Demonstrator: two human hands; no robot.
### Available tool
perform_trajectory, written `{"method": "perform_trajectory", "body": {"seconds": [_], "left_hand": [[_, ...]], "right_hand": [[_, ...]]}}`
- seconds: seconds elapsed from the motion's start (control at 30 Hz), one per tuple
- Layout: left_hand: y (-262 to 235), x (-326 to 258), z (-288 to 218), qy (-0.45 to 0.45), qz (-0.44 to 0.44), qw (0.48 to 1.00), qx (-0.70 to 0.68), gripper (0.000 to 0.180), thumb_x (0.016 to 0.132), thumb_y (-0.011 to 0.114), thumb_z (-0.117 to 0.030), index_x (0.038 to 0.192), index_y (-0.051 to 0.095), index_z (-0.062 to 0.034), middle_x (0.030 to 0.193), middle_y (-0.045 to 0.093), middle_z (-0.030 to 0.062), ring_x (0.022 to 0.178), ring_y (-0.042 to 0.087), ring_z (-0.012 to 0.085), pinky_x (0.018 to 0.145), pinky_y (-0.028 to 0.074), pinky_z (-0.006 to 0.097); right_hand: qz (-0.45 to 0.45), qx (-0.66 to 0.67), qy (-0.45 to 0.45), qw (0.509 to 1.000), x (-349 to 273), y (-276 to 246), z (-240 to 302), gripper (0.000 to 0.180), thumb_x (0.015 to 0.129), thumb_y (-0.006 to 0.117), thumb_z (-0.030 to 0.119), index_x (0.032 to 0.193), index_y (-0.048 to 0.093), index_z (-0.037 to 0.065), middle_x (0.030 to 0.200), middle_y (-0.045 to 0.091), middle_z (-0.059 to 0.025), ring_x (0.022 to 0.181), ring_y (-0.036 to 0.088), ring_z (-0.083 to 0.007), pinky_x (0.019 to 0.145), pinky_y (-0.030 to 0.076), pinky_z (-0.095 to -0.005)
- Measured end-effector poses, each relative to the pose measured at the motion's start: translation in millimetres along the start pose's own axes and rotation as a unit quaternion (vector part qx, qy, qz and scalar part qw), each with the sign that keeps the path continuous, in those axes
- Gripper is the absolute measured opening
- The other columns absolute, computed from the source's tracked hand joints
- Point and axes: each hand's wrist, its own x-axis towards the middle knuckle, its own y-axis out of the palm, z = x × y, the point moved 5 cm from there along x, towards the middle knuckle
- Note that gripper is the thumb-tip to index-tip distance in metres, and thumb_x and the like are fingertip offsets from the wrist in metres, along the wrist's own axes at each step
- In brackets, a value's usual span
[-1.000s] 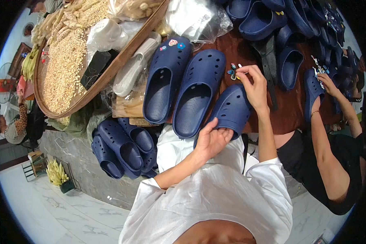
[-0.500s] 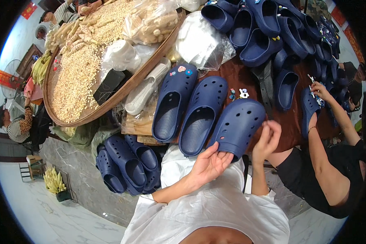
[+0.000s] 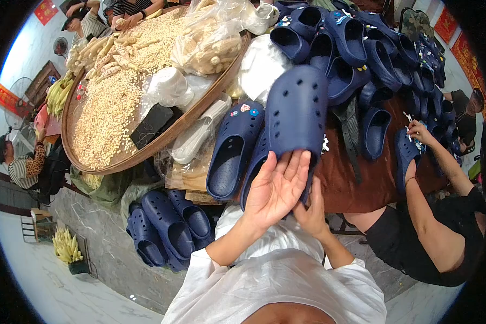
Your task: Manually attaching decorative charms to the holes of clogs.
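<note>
A plain navy clog (image 3: 297, 108) is tilted up in front of me, its toe pointing away. My left hand (image 3: 278, 186) lies palm up across its opening, with fingers stretched out and their tips at the upper's edge. At the heel, my right hand (image 3: 311, 210) pinches the rim between thumb and fingers, partly hidden by the clog. Another plain clog (image 3: 252, 175) is mostly covered behind it. To the left rests a clog with small charms (image 3: 235, 146) on its toe. A white charm (image 3: 325, 144) peeks out on the brown tabletop (image 3: 340, 186).
A round woven tray (image 3: 146, 164) of corn kernels stands at left, holding a black box (image 3: 156, 127). Navy clogs (image 3: 351, 40) pile up at the back right. More clogs (image 3: 170, 224) sit low at left. A person's hand (image 3: 421, 132) works on a clog at right.
The plain clog has risen and moved away from me, toe up. My right hand has gone from its side to its heel. My left hand has moved up with its palm more exposed.
</note>
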Motion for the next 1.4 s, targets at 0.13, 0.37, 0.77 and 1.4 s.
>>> {"method": "perform_trajectory", "body": {"seconds": [0.13,0.37,0.77,1.4], "left_hand": [[16,-24,-13,0.015,-0.037,0.969,0.244,0.040,0.103,0.054,-0.023,0.137,0.050,-0.0031,0.134,0.060,0.0147,0.130,0.053,0.0273,0.112,0.042,0.044],[9,-82,-109,0.344,-0.184,0.625,0.676,0.031,0.098,0.059,-0.011,0.127,0.057,-0.0012,0.124,0.065,0.0139,0.117,0.062,0.0210,0.102,0.049,0.036],[-11,-43,-149,0.320,-0.260,0.458,0.788,0.049,0.097,0.064,-0.016,0.140,0.049,0.0030,0.135,0.057,0.0155,0.125,0.054,0.0207,0.109,0.040,0.033],[-16,1,-199,0.285,-0.316,0.645,0.634,0.049,0.096,0.061,-0.039,0.124,0.058,0.0008,0.118,0.060,0.0074,0.108,0.055,0.0199,0.100,0.039,0.032]], "right_hand": [[-0.051,-0.011,-0.112,0.992,51,-16,7,0.049,0.097,0.057,0.018,0.135,0.038,-0.005,0.123,0.059,-0.0194,0.113,0.057,-0.0220,0.099,0.044,-0.0347],[-0.058,0.006,-0.063,0.996,207,-28,-18,0.056,0.097,0.060,0.031,0.134,0.041,-0.007,0.114,0.063,-0.0190,0.088,0.068,-0.0231,0.061,0.060,-0.0327],[-0.035,-0.027,-0.066,0.997,322,-1,-47,0.076,0.093,0.065,0.049,0.136,0.043,-0.010,0.125,0.057,-0.0292,0.110,0.063,-0.0330,0.089,0.053,-0.0404],[0.014,-0.206,0.021,0.978,14,40,-55,0.098,0.079,0.079,0.034,0.146,0.020,-0.007,0.113,0.050,-0.0232,0.085,0.060,-0.0272,0.079,0.051,-0.0389]]}}
